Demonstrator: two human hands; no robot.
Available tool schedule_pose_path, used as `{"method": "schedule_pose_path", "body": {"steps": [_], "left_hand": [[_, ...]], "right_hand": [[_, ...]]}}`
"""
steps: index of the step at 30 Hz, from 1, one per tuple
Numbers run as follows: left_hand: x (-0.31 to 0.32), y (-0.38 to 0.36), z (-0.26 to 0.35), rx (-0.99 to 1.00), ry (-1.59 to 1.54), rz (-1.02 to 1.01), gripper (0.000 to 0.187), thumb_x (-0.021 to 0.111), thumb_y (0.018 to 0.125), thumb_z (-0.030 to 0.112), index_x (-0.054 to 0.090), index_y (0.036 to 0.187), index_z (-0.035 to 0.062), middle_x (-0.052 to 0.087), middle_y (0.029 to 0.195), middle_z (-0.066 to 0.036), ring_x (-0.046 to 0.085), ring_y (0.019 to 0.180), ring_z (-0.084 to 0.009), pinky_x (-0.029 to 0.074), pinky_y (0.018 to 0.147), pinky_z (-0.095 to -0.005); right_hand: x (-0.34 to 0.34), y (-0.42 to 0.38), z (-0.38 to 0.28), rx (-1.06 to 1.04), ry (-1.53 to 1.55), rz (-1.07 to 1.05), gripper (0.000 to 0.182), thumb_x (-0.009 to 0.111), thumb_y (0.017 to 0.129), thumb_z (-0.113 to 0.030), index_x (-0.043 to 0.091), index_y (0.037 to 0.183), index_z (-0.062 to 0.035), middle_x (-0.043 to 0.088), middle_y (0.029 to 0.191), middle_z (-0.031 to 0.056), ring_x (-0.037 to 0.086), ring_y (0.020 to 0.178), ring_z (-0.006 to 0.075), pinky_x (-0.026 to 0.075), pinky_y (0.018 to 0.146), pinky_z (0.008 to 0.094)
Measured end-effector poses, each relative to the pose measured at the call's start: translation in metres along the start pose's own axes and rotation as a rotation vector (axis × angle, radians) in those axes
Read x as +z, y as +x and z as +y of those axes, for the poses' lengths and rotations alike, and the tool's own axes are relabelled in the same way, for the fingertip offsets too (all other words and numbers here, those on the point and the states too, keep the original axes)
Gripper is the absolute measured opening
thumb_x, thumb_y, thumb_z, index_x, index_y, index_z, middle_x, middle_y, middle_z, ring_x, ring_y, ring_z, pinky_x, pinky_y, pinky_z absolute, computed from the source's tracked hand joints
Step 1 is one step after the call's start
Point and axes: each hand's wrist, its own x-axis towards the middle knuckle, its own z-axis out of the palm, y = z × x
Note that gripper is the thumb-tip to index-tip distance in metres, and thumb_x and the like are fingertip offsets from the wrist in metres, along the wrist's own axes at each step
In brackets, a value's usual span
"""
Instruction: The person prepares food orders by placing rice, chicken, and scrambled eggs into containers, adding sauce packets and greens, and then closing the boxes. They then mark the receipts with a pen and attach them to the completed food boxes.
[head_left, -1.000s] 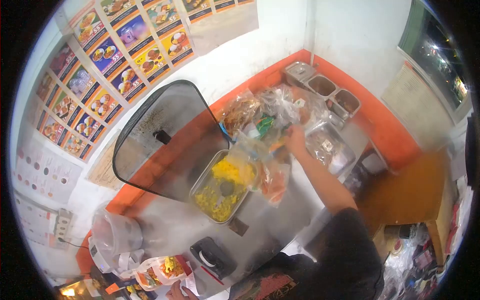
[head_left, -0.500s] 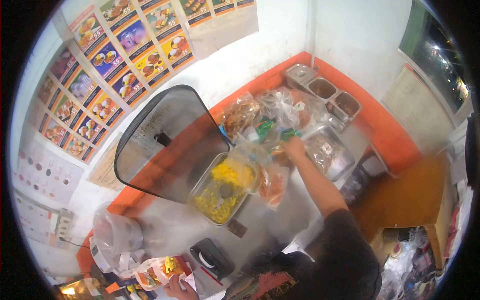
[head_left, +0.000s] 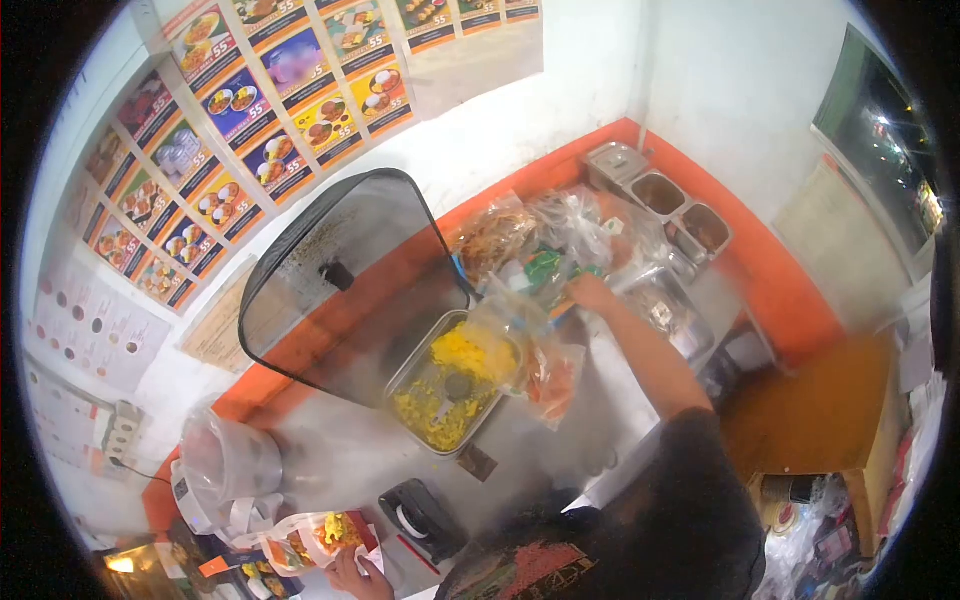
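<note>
My right hand is stretched out over a pile of clear plastic bags. Its fingers are closed on the edge of a plastic bag beside a green packet; the fingertips are partly hidden. Down at the lower left, my left hand grips the near side of a paper food tray with yellow rice and other food in it. A metal pan of yellow rice, with a round dark-grey object on the rice, stands between the hands. Against the pan leans a bag of orange-red food.
A black mesh food cover stands tilted behind the pan. Metal containers line the far corner, with a clear tub nearer. At left are a clear bucket and a black device. A brown table is at right.
The whole view has shifted slightly right and down. My right hand has stayed at the bags, with small movement of the plastic. My left hand remains at the food tray.
</note>
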Motion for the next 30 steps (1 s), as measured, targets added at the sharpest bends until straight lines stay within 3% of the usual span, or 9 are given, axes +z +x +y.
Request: {"method": "schedule_pose_path", "body": {"steps": [3, 4, 7, 10, 13, 18, 24, 27, 30], "left_hand": [[0.000, 0.004, 0.000, 0.010, 0.003, -0.001, 0.039, 0.050, 0.098, 0.031, 0.063, 0.123, 0.0039, 0.065, 0.114, -0.019, 0.056, 0.103, -0.0405, 0.039, 0.095, -0.0507], [0.000, 0.005, 0.000, 0.013, 0.002, -0.001, 0.039, 0.050, 0.098, 0.031, 0.062, 0.123, 0.0038, 0.065, 0.115, -0.019, 0.056, 0.103, -0.0404, 0.039, 0.095, -0.0508], [0.034, -0.009, -0.036, 0.139, 0.063, 0.156, 0.025, 0.058, 0.088, 0.010, 0.063, 0.111, 0.0021, 0.062, 0.115, -0.016, 0.050, 0.111, -0.0371, 0.034, 0.099, -0.0502], [0.002, 0.012, -0.003, -0.067, -0.180, -0.117, 0.039, 0.050, 0.097, 0.030, 0.062, 0.124, 0.0037, 0.063, 0.118, -0.021, 0.054, 0.108, -0.0406, 0.037, 0.096, -0.0522], [0.013, -0.001, -0.012, -0.065, -0.003, -0.040, 0.040, 0.051, 0.097, 0.029, 0.061, 0.125, 0.0036, 0.062, 0.121, -0.022, 0.052, 0.113, -0.0413, 0.034, 0.100, -0.0531], [0.010, 0.002, -0.005, -0.104, -0.012, -0.070, 0.040, 0.053, 0.096, 0.029, 0.060, 0.127, 0.0044, 0.061, 0.123, -0.022, 0.050, 0.116, -0.0417, 0.031, 0.105, -0.0529], [0.006, 0.004, -0.005, -0.138, -0.044, -0.076, 0.038, 0.052, 0.096, 0.027, 0.061, 0.126, 0.0040, 0.061, 0.123, -0.022, 0.051, 0.118, -0.0395, 0.031, 0.106, -0.0524], [-0.002, 0.009, -0.002, -0.133, -0.195, -0.087, 0.037, 0.052, 0.096, 0.027, 0.062, 0.124, 0.0039, 0.061, 0.124, -0.022, 0.051, 0.120, -0.0367, 0.033, 0.105, -0.0502], [0.000, 0.005, -0.010, -0.138, -0.225, -0.090, 0.038, 0.053, 0.097, 0.029, 0.062, 0.126, 0.0063, 0.061, 0.125, -0.023, 0.052, 0.122, -0.0342, 0.034, 0.106, -0.0483]], "right_hand": [[0.012, 0.020, 0.008, -0.027, -0.141, -0.091, 0.019, 0.060, 0.079, -0.017, 0.073, 0.084, -0.0040, 0.071, 0.087, 0.0192, 0.069, 0.079, 0.0354, 0.056, 0.072, 0.0454], [0.018, 0.024, 0.011, 0.082, -0.149, -0.083, 0.020, 0.061, 0.080, -0.019, 0.074, 0.086, -0.0050, 0.071, 0.089, 0.0181, 0.070, 0.082, 0.0346, 0.056, 0.074, 0.0452], [0.014, 0.024, -0.016, 0.345, -0.217, -0.079, 0.022, 0.063, 0.081, -0.024, 0.075, 0.091, -0.0079, 0.073, 0.096, 0.0148, 0.071, 0.090, 0.0318, 0.056, 0.077, 0.0438], [0.000, 0.016, -0.054, 0.436, -0.323, -0.128, 0.027, 0.065, 0.080, -0.029, 0.075, 0.095, -0.0096, 0.073, 0.101, 0.0123, 0.070, 0.095, 0.0293, 0.055, 0.081, 0.0417], [-0.003, 0.015, -0.066, 0.433, -0.364, -0.222, 0.031, 0.066, 0.079, -0.032, 0.075, 0.100, -0.0112, 0.071, 0.108, 0.0103, 0.068, 0.102, 0.0280, 0.052, 0.086, 0.0406], [0.017, 0.029, -0.060, 0.478, -0.464, -0.272, 0.031, 0.063, 0.083, -0.028, 0.073, 0.110, -0.0156, 0.068, 0.121, 0.0069, 0.061, 0.115, 0.0283, 0.042, 0.093, 0.0417], [0.031, 0.050, -0.062, 0.629, -0.352, -0.267, 0.033, 0.062, 0.084, -0.029, 0.073, 0.111, -0.0124, 0.070, 0.117, 0.0064, 0.064, 0.112, 0.0286, 0.040, 0.095, 0.0439], [0.036, 0.048, -0.055, 0.603, -0.436, -0.093, 0.034, 0.070, 0.074, -0.037, 0.075, 0.099, -0.0137, 0.074, 0.098, 0.0037, 0.071, 0.091, 0.0239, 0.050, 0.073, 0.0393], [0.029, 0.039, -0.046, 0.608, -0.421, 0.206, 0.036, 0.074, 0.071, -0.038, 0.076, 0.097, -0.0117, 0.074, 0.086, 0.0051, 0.071, 0.081, 0.0251, 0.050, 0.069, 0.0387]]}}
